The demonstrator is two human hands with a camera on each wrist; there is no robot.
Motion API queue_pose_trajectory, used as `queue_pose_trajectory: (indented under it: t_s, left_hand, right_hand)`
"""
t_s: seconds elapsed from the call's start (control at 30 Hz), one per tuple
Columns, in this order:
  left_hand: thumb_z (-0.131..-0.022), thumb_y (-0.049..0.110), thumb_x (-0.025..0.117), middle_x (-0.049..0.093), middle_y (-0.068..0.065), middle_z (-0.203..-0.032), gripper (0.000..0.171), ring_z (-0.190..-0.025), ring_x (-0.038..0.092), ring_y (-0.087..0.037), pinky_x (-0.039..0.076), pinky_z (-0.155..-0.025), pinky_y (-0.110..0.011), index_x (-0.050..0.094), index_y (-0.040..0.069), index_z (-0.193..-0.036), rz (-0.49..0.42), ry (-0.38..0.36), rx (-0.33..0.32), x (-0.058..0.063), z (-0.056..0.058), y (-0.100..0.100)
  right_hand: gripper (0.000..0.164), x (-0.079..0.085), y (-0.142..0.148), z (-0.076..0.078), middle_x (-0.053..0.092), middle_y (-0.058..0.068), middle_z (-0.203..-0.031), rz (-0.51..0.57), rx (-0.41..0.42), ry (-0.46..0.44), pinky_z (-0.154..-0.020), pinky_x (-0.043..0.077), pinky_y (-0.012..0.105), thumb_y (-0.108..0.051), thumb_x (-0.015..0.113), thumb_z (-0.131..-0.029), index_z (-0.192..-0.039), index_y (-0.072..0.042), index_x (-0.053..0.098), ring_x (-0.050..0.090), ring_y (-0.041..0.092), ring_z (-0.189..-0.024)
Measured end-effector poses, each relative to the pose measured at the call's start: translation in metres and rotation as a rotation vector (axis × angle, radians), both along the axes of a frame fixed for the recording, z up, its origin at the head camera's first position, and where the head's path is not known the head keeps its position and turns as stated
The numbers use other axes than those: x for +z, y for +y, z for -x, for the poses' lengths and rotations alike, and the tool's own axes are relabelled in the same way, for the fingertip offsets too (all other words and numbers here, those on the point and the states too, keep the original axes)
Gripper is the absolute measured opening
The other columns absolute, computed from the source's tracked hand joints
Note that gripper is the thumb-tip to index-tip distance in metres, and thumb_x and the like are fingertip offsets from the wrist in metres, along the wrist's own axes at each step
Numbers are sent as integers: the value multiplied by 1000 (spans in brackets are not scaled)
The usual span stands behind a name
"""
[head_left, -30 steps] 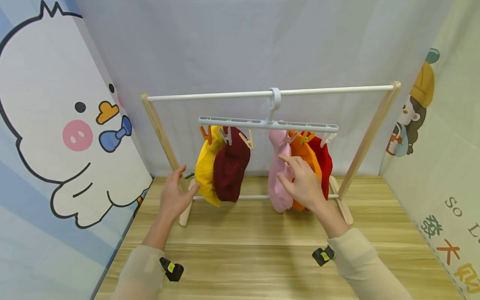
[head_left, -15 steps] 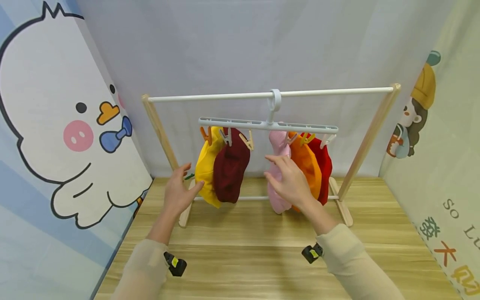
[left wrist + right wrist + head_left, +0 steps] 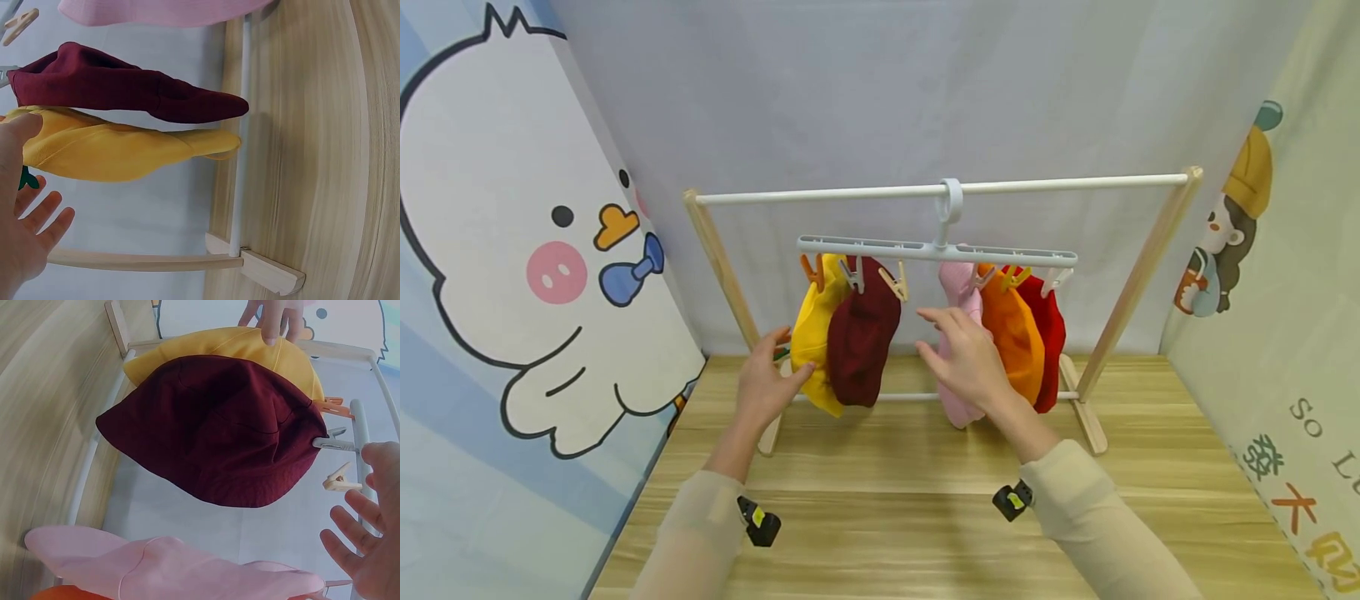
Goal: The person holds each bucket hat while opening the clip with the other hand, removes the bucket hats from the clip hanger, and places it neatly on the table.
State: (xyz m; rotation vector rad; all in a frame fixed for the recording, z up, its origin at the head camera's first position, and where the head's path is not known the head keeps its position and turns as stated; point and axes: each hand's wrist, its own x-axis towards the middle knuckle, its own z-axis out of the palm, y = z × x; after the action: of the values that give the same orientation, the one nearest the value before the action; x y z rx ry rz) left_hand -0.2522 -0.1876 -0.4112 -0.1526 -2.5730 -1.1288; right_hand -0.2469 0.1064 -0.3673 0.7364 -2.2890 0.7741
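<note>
My left hand (image 3: 767, 379) is at the left edge of a yellow bucket hat (image 3: 112, 150), thumb in front of its cloth and fingers spread beside it. Whether the thumb presses the cloth, I cannot tell. Next to it hangs a maroon bucket hat (image 3: 219, 431). My right hand (image 3: 962, 358) holds nothing and hovers before a pink hat (image 3: 958, 408), partly hiding it. An orange hat (image 3: 1015, 342) and a red hat (image 3: 1051, 350) hang behind to the right. Clothespins on a pale grey clip hanger (image 3: 880, 247) carry the hats; a beige clothespin (image 3: 340, 481) there grips nothing.
The hanger hooks over the white top rail (image 3: 1060, 183) of a wooden-legged rack (image 3: 1138, 283). A lower rail (image 3: 910, 397) runs behind the hats. The rack stands on a wood-grain table (image 3: 880, 508), with a grey curtain (image 3: 880, 83) behind and printed panels at both sides.
My right hand has moved left across the pink hat, exposing more of the orange one. The left hand has shifted slightly right, closer over the yellow hat. The hats and hanger stay put.
</note>
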Motion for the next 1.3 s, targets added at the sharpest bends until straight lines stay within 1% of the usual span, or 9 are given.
queue_pose_trajectory:
  t_s: [0.13,0.23,0.33,0.43,0.53,0.8,0.97,1.1,1.3]
  left_hand:
    - [-79,27,71,52,-11,-128,66,-114,50,-29,47,-86,-42,42,8,-135,2,2,6,-1,3,2]
    - [-79,27,71,53,-11,-126,64,-113,51,-28,49,-84,-41,44,8,-133,2,5,14,-1,4,3]
    - [-78,26,71,54,-12,-123,62,-111,52,-28,50,-82,-40,46,8,-132,-21,17,19,-1,5,5]
    - [-78,24,72,57,-12,-119,59,-108,55,-28,50,-81,-39,48,8,-129,-44,44,27,-2,5,8]
    - [-77,21,72,60,-13,-115,55,-104,57,-28,51,-80,-39,51,7,-126,-60,69,36,-4,7,10]
    - [-75,20,74,65,-15,-104,49,-94,61,-26,53,-75,-38,57,7,-119,-82,92,62,-9,8,13]
    - [-74,18,75,67,-15,-100,44,-89,64,-26,53,-71,-37,61,6,-113,-89,113,71,-11,5,15]
    - [-74,15,75,68,-16,-93,36,-83,65,-26,53,-70,-37,64,3,-106,-103,126,70,-12,2,16]
    - [-74,13,74,69,-14,-88,27,-78,66,-25,54,-67,-34,67,3,-97,-132,141,69,-13,-3,18]
  right_hand:
    - [41,0,-3,3,62,8,-103,-2,3,13,-69,50,32,-20,69,-80,-118,-9,59,60,20,-91]
    - [42,1,-7,6,62,9,-103,-3,12,19,-68,51,31,-20,69,-80,-119,-9,59,61,21,-91]
    - [42,3,-11,7,62,10,-102,-3,26,29,-71,51,30,-17,70,-79,-118,-7,59,61,22,-91]
    - [42,5,-16,9,62,10,-102,-4,35,34,-73,50,31,-16,70,-79,-118,-6,59,60,21,-90]
    - [42,7,-20,10,62,9,-102,-5,31,25,-73,50,30,-17,70,-79,-118,-7,59,60,20,-91]
    - [40,9,-32,11,62,10,-102,8,36,-13,-71,50,29,-22,67,-83,-119,-8,59,58,19,-91]
    - [39,8,-37,11,61,10,-102,20,35,-14,-72,50,30,-22,67,-82,-118,-8,58,57,19,-90]
    - [39,8,-41,11,61,8,-102,33,34,-7,-70,49,31,-21,67,-82,-118,-9,58,58,19,-87]
    - [39,8,-46,10,61,8,-102,42,37,5,-70,48,31,-22,67,-82,-118,-10,59,58,19,-86]
